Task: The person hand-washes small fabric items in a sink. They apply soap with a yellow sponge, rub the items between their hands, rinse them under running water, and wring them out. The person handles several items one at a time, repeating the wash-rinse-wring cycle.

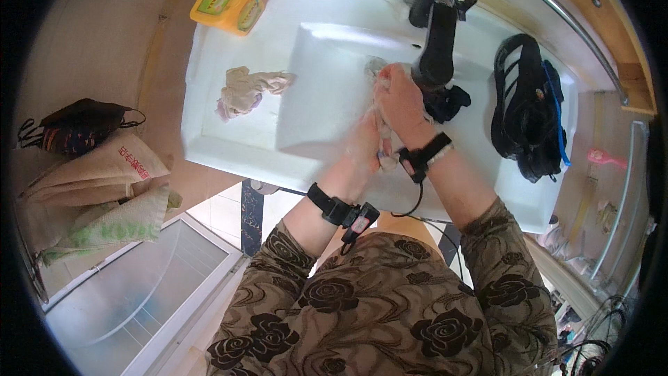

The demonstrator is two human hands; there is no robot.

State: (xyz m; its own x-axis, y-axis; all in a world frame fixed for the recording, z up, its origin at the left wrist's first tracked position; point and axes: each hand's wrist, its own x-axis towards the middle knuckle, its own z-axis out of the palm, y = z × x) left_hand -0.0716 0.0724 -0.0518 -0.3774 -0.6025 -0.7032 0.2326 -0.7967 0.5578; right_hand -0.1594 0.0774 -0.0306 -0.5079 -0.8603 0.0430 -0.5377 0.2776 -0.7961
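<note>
Both hands are together over the white washbasin [219,141], right of its middle. My right hand [402,96] grips a pale wet cloth [385,128], its fingers curled beside the spout of a black faucet [441,42]. Just below it, my left hand [365,138] is blurred and closed around the lower part of the same cloth. Much of the cloth is hidden by the fingers. A dark cloth [450,104] lies crumpled beneath the spout, right of my right hand. Another crumpled beige cloth [250,89] rests on the basin's left side.
A yellow bottle [227,2] with a label stands at the basin's back left corner. Black striped footwear [522,104] sits on the right side. Towels [104,193] and a black face mask [88,120] hang at left. A metal rail [558,15] runs along the upper right.
</note>
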